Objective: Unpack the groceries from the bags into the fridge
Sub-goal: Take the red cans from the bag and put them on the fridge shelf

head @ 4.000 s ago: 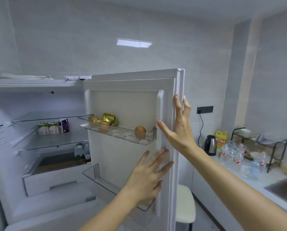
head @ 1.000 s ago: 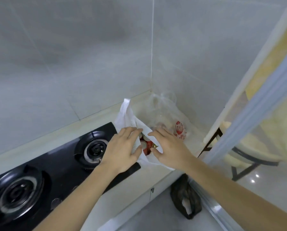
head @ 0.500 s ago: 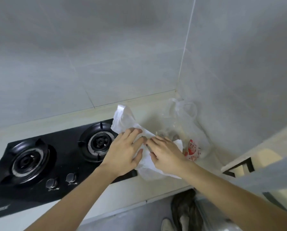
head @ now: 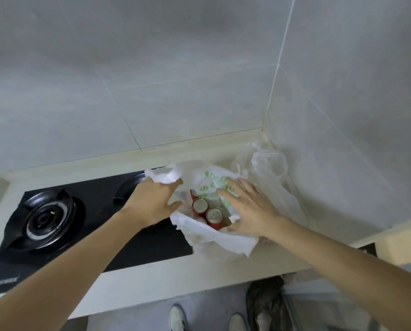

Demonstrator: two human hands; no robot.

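A white plastic bag [head: 214, 237] with green print stands on the counter at the right end of the hob. Its mouth is pulled wide and several red drink cans [head: 214, 217] stand upright inside. My left hand [head: 153, 201] grips the bag's left rim, with a bunch of plastic above the fingers. My right hand [head: 252, 211] holds the bag's right wall, fingers spread over the print and thumb hooked at the rim. A clear plastic bag [head: 268, 168] slumps in the corner behind it; its contents are hidden. The fridge is out of view.
A black two-burner gas hob [head: 54, 218] fills the counter's left side. Tiled walls meet in a corner behind the bags. Below the counter edge a dark bag [head: 266, 304] lies on the floor beside my white shoes [head: 177, 318].
Four seconds ago both hands were at the open fridge door. Since then I turned to the counter, and in the last half second my hands pulled the white bag's mouth apart, exposing the cans.
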